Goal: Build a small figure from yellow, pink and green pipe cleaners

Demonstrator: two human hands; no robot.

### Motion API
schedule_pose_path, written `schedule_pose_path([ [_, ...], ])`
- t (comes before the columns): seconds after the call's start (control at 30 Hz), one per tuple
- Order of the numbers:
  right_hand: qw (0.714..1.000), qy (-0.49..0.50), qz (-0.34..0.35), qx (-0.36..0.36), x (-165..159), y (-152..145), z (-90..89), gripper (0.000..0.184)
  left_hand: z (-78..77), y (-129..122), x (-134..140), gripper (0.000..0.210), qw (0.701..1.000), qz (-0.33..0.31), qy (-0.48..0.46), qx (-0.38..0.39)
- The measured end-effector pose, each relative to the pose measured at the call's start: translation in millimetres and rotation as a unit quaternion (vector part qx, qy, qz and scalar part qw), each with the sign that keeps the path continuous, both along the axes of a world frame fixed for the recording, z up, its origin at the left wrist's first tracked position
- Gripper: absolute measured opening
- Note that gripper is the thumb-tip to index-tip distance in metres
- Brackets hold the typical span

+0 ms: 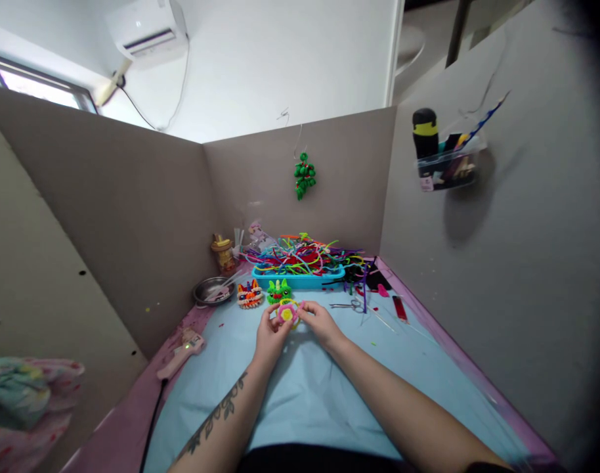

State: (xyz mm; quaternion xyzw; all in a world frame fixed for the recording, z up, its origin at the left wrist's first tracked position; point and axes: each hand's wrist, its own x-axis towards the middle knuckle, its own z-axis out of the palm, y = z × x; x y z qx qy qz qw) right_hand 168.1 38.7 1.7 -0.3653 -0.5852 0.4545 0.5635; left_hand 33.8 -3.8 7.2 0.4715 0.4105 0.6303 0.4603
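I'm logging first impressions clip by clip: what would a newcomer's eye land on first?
Probably the tangled heap of multicoloured fuzzy stems in the bright blue plastic tray, towards the back of the cloth-covered table. Next, the pink-and-yellow fuzzy flower nearer the viewer, held in the left hand, the right hand at its edge. Above the heap, a green fuzzy ornament hangs against the grey partition.

Bright, even indoor light; glare whitens a narrow dark-framed window [37, 84] at upper left. A clear plastic bin [448, 172] casts a soft shadow on the grey right-hand partition panel [521, 263]. Wide-angle distortion stretches the edges, blackness swallows the far right, and fine detail blurs on a small pink-and-yellow fuzzy flower [287, 314].
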Motion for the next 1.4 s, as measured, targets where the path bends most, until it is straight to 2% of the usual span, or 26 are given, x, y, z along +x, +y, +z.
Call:
schedule_pose_path([
  [0.17,0.998,0.044,-0.025,-0.032,8.4,7.5,0.2,0.026,0.2,0.7,-2.1,0.061,1.0,0.017,0.0,-0.017],
  [0.37,0.994,0.056,-0.001,-0.09,11.9,8.7,2.0,0.026,-2.6,1.1,-1.8,0.063,1.0,-0.001,0.012,-0.017],
  [0.53,0.993,0.066,0.002,-0.102,11.6,8.3,2.2,0.023,-4.1,1.5,-1.2,0.059,1.0,-0.015,0.007,-0.005],
  [0.67,0.996,0.055,0.006,-0.073,12.2,8.3,2.5,0.022,-4.1,1.6,-1.7,0.058,1.0,-0.022,-0.011,-0.008],
  [0.87,0.999,-0.013,-0.013,0.047,13.5,9.7,-0.5,0.022,-8.4,4.1,-2.8,0.058,0.999,-0.034,-0.017,-0.003],
  [0.97,0.995,-0.041,-0.023,0.084,15.1,9.7,-0.2,0.02,-11.0,6.3,-3.5,0.059,0.999,-0.03,-0.009,-0.004],
  [1.03,0.993,-0.054,-0.031,0.096,15.9,8.4,1.6,0.018,-12.7,7.5,-4.9,0.057,1.0,-0.006,0.017,-0.005],
  [1.1,0.992,-0.068,-0.043,0.1,15.6,5.7,4.5,0.018,-14.1,7.7,-7.4,0.055,0.995,0.064,0.076,0.002],
  [1.17,0.99,-0.082,-0.052,0.1,13.8,1.4,7.9,0.017,-14.3,6.1,-9.8,0.053,0.972,0.172,0.158,0.035],
  [1.23,0.988,-0.097,-0.054,0.104,10.6,-4.1,11.4,0.015,-12.6,2.5,-10.5,0.046,0.935,0.24,0.243,0.092],
  [1.3,0.986,-0.112,-0.047,0.115,6.6,-10.1,14.6,0.012,-9.3,-2.2,-8.5,0.03,0.91,0.224,0.315,0.15],
  [1.4,0.981,-0.123,-0.035,0.148,1.7,-17.5,17.7,0.01,-4.2,-7.8,-2.8,0.016,0.897,0.176,0.355,0.195],
])
